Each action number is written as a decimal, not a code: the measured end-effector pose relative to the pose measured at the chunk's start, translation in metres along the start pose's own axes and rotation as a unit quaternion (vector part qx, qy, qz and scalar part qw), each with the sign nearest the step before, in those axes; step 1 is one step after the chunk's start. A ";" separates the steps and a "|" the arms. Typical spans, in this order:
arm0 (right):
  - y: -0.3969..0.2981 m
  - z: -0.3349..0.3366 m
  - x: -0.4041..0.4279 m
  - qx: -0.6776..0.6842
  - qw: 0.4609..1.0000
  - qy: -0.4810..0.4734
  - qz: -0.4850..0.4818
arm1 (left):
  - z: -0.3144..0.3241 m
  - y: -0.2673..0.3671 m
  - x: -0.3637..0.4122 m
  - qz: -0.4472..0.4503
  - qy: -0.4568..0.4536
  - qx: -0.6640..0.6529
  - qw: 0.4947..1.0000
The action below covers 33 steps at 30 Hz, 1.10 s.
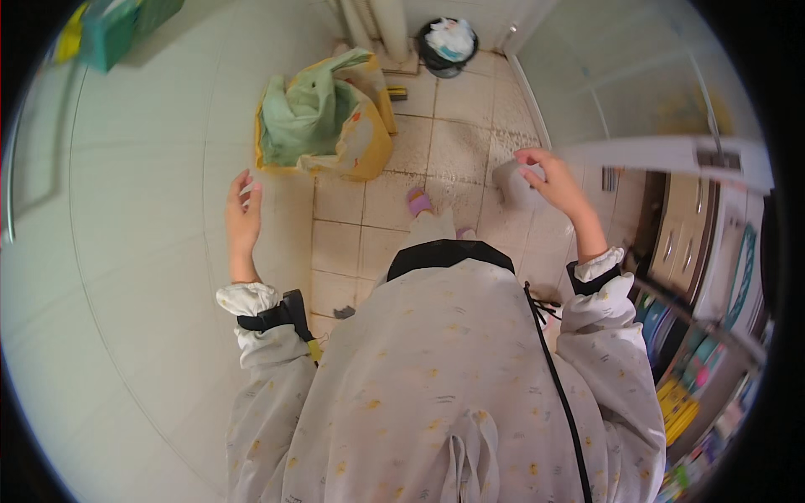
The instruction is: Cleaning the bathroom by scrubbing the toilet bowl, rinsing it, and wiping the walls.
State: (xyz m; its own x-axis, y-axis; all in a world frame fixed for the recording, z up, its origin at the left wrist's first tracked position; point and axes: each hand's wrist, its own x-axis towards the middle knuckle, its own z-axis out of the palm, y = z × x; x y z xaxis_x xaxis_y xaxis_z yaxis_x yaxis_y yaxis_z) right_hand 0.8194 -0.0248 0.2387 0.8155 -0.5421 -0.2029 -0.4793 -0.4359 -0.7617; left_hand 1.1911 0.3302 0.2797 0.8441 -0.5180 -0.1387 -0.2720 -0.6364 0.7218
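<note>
My left hand [243, 214] is raised beside the pale tiled wall, its fingers apart and nothing in them. Ahead of it a yellow bag [371, 148] stands open against the wall, with light green cloth [308, 119] inside. Over on the other side, my right hand [556, 182] hangs above the floor, thumb and fingers apart, holding nothing. Partly behind its fingers is a blurred pale grey object [509, 182]; its kind cannot be made out.
A black-lined waste bin [448, 66] with white crumpled waste stands by pale pipes [390, 31]. The tiled floor [336, 242] looks wet and dirty in places. A glass panel [604, 69], a drawer cabinet [679, 232] and loaded shelves [723, 339] line the right side.
</note>
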 end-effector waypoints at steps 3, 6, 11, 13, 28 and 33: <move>-0.030 0.012 0.059 -0.062 0.989 -0.091 -0.095 | -0.024 -0.046 -0.013 -0.015 0.111 -0.026 0.993; -0.060 0.030 0.116 -0.136 0.962 -0.160 -0.173 | -0.038 -0.069 -0.032 -0.090 0.158 -0.041 0.983; -0.088 0.073 0.187 -0.284 0.891 -0.249 -0.252 | -0.030 -0.096 -0.083 -0.172 0.201 -0.081 0.961; -0.100 0.092 0.206 -0.293 0.865 -0.294 -0.284 | -0.021 -0.090 -0.107 -0.199 0.210 -0.098 0.952; -0.047 0.313 0.327 -0.378 0.727 -0.422 -0.387 | 0.122 0.039 -0.260 -0.467 0.318 -0.169 0.807; -0.042 0.367 0.338 -0.522 0.653 -0.455 -0.308 | 0.162 0.075 -0.281 -0.539 0.314 -0.227 0.748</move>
State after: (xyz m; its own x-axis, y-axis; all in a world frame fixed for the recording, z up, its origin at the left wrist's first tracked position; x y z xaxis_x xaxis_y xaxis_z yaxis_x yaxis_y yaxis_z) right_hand 1.2346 0.0735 -0.0232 0.5860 0.4100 -0.6989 0.4566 -0.8796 -0.1332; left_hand 0.8583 0.3355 0.2626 0.5495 0.6176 -0.5627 0.7875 -0.1578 0.5957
